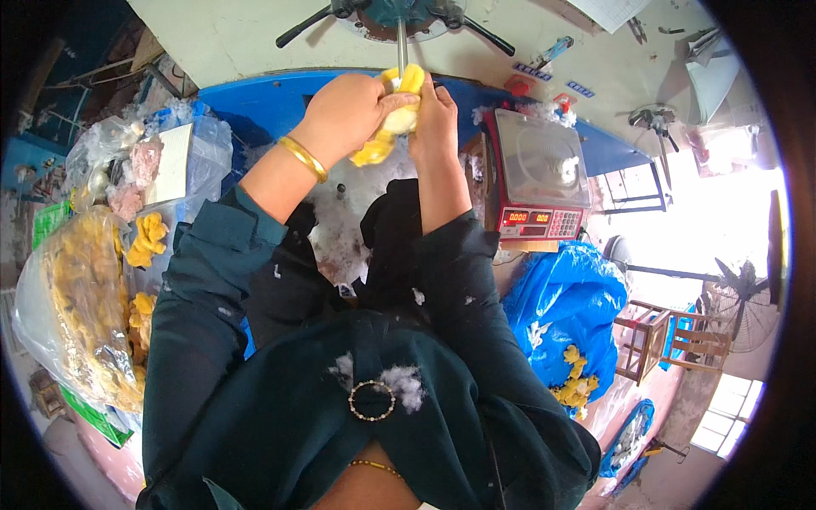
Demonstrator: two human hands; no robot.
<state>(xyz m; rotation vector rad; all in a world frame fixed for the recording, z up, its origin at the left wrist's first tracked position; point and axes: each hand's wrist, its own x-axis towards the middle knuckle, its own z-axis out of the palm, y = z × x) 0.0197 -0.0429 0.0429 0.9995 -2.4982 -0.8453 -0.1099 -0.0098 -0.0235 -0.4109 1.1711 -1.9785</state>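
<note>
Both hands are raised in front of me at a machine's thin metal nozzle [402,42]. Between them is a small yellow and white plush toy [401,121], its upper end at the nozzle's tip. My left hand [348,106] grips it from the left, thumb pressed across its front. On its other side, my right hand [436,119] has its fingers closed against the toy's edge, partly hidden. The toy's lower yellow part hangs below my left hand and looks blurred. Whether the nozzle sits inside the toy I cannot tell.
A red digital scale [544,170] stands close on the right. Left lies a clear bag [72,297] of yellow plush pieces. A blue plastic bag [565,293] with yellow toys is at lower right. Black-handled levers [489,36] flank the nozzle. White fluff [340,229] lies below my hands.
</note>
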